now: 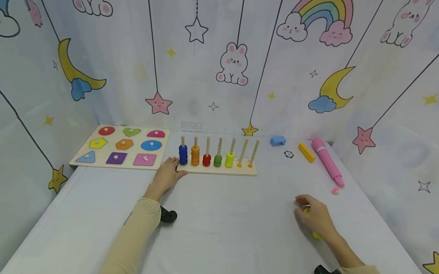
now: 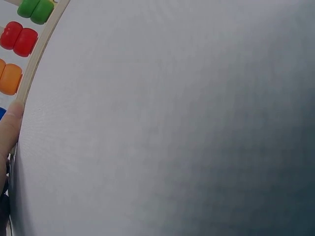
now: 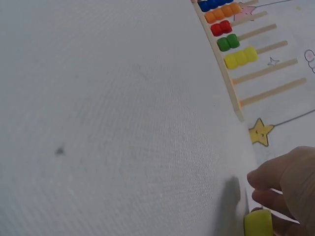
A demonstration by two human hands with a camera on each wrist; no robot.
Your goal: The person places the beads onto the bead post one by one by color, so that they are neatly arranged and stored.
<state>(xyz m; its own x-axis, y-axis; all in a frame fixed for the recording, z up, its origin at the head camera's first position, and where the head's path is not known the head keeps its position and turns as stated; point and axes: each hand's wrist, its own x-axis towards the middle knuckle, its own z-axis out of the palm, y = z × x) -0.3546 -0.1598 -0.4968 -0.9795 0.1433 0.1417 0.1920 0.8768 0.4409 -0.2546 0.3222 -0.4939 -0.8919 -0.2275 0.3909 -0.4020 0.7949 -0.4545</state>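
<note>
A wooden bead counting rack stands at the back middle of the table. Its upright pegs carry blue, orange, red, green and yellow beads; two pegs at the right bear none. My left hand grips the rack's left end, and in the left wrist view the thumb lies along the base's front edge. On the right, my right hand is low over the table with bent fingers. One yellow bead shows between its thumb and fingers, another yellow piece under the palm. Whether the fingers pinch a bead is hidden.
Left of the rack lies a shape puzzle board with knobbed pieces. Toward the back right are a blue block, a yellow block, a pink stick-like toy and a small pink piece. Patterned cloth walls surround the table.
</note>
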